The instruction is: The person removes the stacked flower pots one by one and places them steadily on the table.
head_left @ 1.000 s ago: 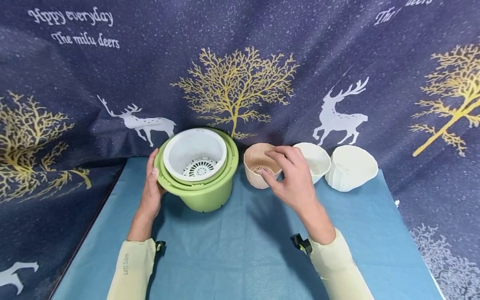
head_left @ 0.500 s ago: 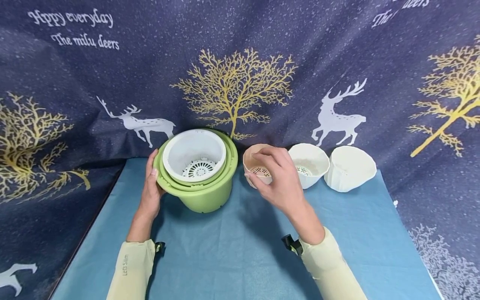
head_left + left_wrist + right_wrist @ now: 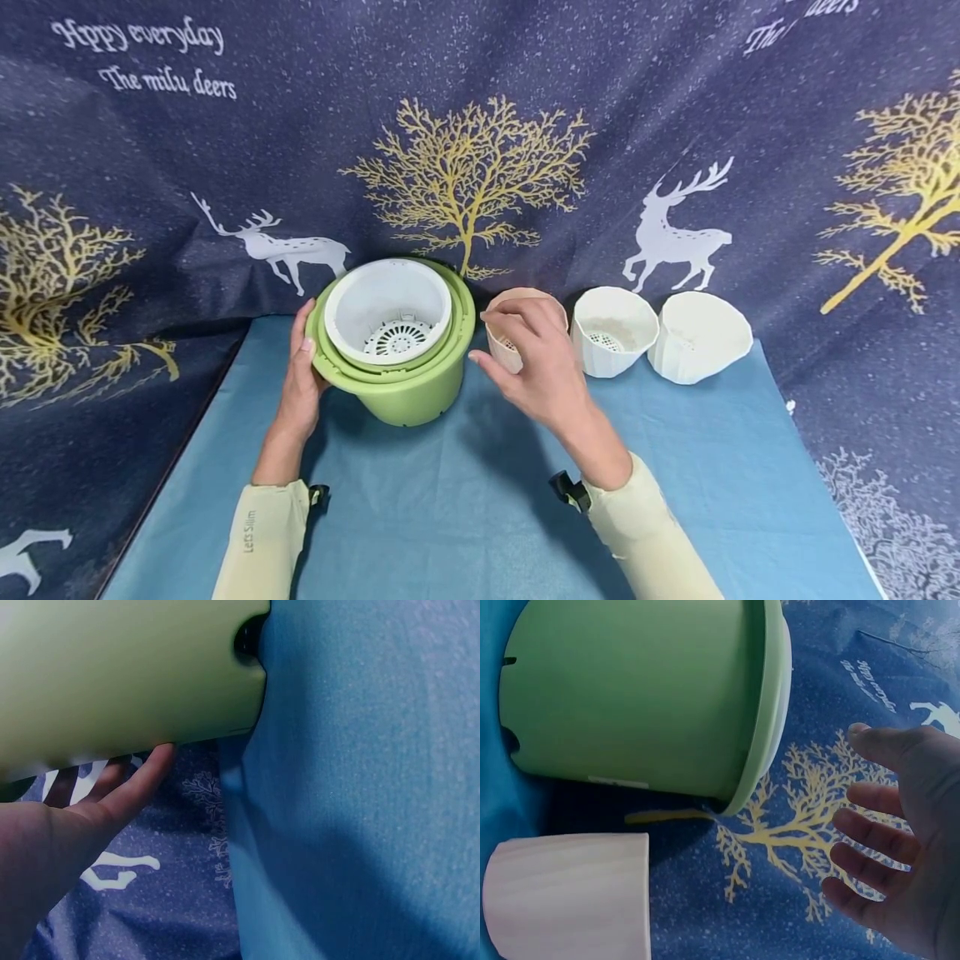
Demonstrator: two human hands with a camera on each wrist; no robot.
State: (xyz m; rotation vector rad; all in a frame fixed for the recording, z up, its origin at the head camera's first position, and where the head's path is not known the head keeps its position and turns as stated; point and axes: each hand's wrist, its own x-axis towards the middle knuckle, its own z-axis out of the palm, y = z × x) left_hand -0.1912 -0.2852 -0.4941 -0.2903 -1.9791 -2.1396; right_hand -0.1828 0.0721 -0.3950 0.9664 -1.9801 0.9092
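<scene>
A large green flowerpot (image 3: 412,404) stands at left centre. Nested inside it are another green pot (image 3: 330,343) and a white pot (image 3: 363,304) with a slotted bottom. My left hand (image 3: 299,387) rests against the outer green pot's left side; the left wrist view shows its fingers (image 3: 135,787) stretched along the wall. Over a small pink pot (image 3: 508,360) hovers my right hand (image 3: 543,367), fingers loosely bent and holding nothing. In the right wrist view that hand (image 3: 922,832) is apart from both the green pot (image 3: 630,697) and the pink pot (image 3: 570,896).
Right of the pink pot stand two white pots, one with a holed bottom (image 3: 615,321) and one at the far right (image 3: 697,337). A blue cloth (image 3: 435,517) covers the table. Behind hangs a dark blue backdrop (image 3: 300,150) with trees and deer.
My right hand has moved left over the pink pot towards the green pot, uncovering the nearer white pot. The left hand has stayed against the green pot.
</scene>
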